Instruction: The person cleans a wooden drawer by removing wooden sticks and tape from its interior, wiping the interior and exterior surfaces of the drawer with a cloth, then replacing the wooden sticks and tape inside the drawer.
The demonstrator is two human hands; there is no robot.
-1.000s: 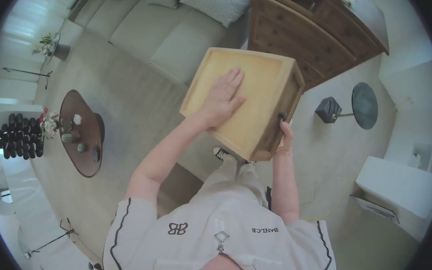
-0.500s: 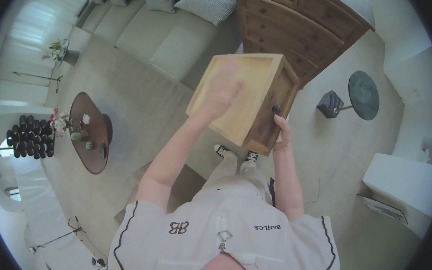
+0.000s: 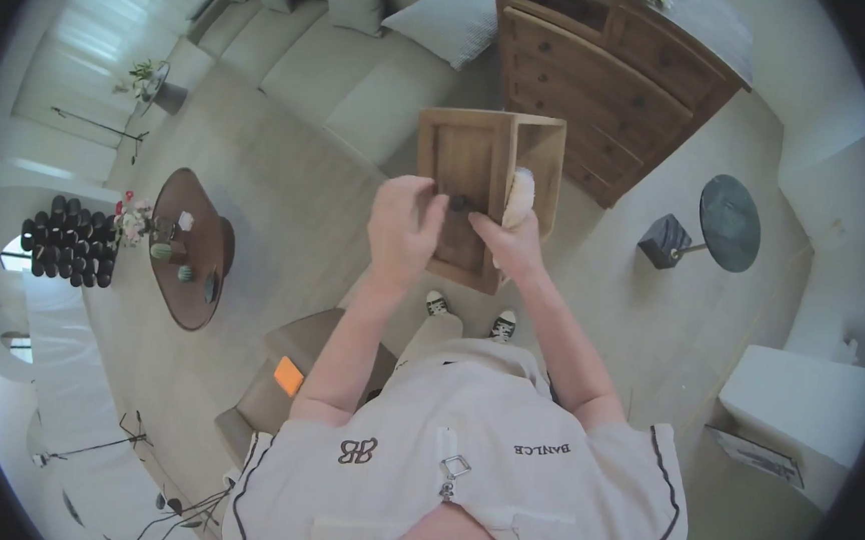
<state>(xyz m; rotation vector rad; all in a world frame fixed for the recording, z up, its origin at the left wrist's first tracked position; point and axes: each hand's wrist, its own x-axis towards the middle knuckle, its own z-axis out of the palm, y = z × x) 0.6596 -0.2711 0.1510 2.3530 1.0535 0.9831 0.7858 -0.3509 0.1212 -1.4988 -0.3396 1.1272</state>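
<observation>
A wooden drawer [image 3: 476, 153] is held up in front of me, its panelled front with a dark round knob [image 3: 459, 203] facing me and its hollow inside showing on the right. My right hand [image 3: 516, 246] grips the drawer's right edge, thumb on the front below the knob. A white, soft-looking folded cloth [image 3: 520, 198] sits between that hand and the drawer's side. My left hand [image 3: 402, 230] is at the drawer's left edge, thumb and bent fingers apart just left of the knob, with nothing seen between them.
A wooden chest of drawers [image 3: 596, 81] with an open slot stands ahead, beside a grey sofa [image 3: 316, 71]. A small round side table [image 3: 730, 223] is at right, a brown coffee table [image 3: 190, 288] at left. An orange item [image 3: 288, 375] rests on a chair [image 3: 268, 404] near my left arm.
The drawer has turned, so its front faces me instead of its pale broad panel. My left hand has come off that panel to the front's left edge. The white cloth now shows at my right hand.
</observation>
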